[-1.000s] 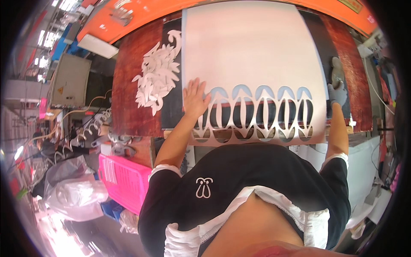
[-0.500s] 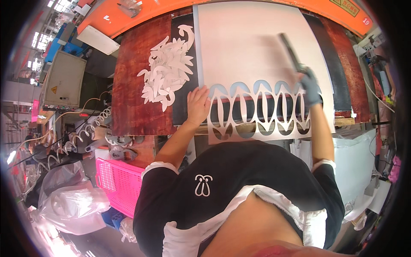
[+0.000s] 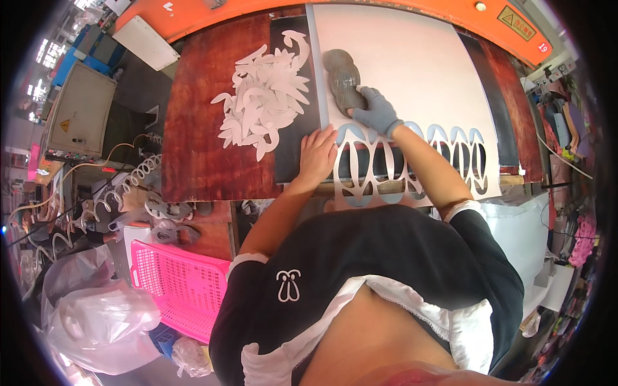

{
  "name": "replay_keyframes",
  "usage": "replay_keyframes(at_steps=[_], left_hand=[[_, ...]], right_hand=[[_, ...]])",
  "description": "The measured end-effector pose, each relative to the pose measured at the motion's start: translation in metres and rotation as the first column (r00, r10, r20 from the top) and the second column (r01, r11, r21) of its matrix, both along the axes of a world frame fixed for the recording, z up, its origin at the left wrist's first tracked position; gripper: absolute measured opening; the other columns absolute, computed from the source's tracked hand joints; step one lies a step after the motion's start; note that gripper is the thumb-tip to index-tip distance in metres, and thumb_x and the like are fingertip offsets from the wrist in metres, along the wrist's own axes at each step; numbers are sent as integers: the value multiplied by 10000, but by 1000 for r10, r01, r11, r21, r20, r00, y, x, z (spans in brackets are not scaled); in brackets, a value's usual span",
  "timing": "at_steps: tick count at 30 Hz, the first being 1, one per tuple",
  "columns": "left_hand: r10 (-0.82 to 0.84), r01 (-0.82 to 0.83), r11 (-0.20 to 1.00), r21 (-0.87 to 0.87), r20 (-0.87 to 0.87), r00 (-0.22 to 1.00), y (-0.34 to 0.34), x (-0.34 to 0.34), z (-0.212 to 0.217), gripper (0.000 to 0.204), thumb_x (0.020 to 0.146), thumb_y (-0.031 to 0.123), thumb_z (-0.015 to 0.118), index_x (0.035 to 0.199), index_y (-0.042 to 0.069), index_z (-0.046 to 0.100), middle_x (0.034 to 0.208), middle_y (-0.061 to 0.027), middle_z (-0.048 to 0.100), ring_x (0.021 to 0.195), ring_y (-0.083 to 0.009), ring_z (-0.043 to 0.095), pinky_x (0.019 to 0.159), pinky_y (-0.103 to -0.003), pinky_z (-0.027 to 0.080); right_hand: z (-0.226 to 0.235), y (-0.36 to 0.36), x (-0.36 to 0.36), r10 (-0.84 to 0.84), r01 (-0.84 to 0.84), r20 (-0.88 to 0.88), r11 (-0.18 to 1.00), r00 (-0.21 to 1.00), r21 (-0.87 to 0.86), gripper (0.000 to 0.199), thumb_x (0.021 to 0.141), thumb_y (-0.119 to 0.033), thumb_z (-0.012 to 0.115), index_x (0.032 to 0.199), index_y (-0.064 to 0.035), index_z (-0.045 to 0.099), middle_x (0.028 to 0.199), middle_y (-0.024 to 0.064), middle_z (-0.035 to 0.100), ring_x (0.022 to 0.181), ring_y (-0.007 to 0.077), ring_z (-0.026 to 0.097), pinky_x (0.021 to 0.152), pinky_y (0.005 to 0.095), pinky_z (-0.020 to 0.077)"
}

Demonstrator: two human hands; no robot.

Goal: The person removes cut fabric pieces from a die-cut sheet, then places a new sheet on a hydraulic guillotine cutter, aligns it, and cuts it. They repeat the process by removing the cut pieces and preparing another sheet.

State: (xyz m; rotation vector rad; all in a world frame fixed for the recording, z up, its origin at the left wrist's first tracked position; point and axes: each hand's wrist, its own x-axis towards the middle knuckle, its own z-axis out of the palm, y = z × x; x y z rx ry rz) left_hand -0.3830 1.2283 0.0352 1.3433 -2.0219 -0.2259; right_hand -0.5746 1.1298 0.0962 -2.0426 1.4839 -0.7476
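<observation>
A pale sheet (image 3: 412, 58) lies on the work surface, with a row of sole-shaped holes (image 3: 380, 164) along its near edge. My right hand (image 3: 378, 114), in a grey fingerless glove, grips the near end of a dark sole-shaped cutting die (image 3: 346, 78). The die rests on the left part of the sheet, just beyond the cut row. My left hand (image 3: 317, 154) is bare and lies flat, fingers stretched out, at the sheet's near left edge. Left of the sheet is a heap of pale curved cut pieces (image 3: 264, 96).
An orange machine beam (image 3: 386, 8) crosses the far side. Reddish-brown board (image 3: 199, 116) extends to the left. A pink plastic basket (image 3: 174, 283) stands at lower left beside clear plastic bags (image 3: 103, 315). A coiled hose (image 3: 122, 193) hangs near a grey cabinet (image 3: 80, 116).
My right hand has swung left with the die, from over the sheet's right side to its left part. The die now lies flat. My left hand stays at the sheet's edge.
</observation>
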Motion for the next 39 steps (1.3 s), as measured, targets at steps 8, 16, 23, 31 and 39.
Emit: replay_keyframes(at_steps=[8,16,23,31,39], left_hand=[[-29,26,999,-40,-70,997,-8,2,1,287,760,126,580,1036,56,615,1134,-78,579,1040,-277,498,912,-448,345],[98,-33,989,141,-480,872,-162,22,22,322,841,146,519,1143,35,542,1031,-141,625,964,-258,587,837,-342,453],[148,149,909,390,-633,760,-248,-8,16,394,879,179,486,1236,12,482,1249,-147,525,1164,-227,483,975,-295,360],[241,281,808,518,-725,645,-240,1,31,392,924,236,464,1261,38,489,1277,-75,512,1224,-175,405,1027,-290,270],[204,31,932,362,-592,779,-196,-1,30,444,919,263,464,1277,6,414,1196,-120,531,1117,-212,479,958,-308,362]], right_hand=[[-34,1,-32,-30,9,223,995,974,97,497,744,-132,667,1212,-76,509,1041,91,578,928,178,534,845,286,436],[-25,-6,-16,122,-152,-131,955,984,-256,760,617,-344,750,1259,-70,449,1115,137,547,1006,346,516,881,393,429],[-27,-5,-10,87,-96,-40,923,995,-373,704,577,-335,775,1166,-64,500,1042,116,579,917,341,550,826,390,448],[-27,-5,-11,122,-117,-17,892,992,-437,778,552,-328,821,1192,-27,498,1098,160,569,907,330,560,798,365,470],[-15,13,-52,-6,-30,534,998,846,58,382,840,-238,578,1129,8,535,910,61,566,785,118,502,743,258,434]])
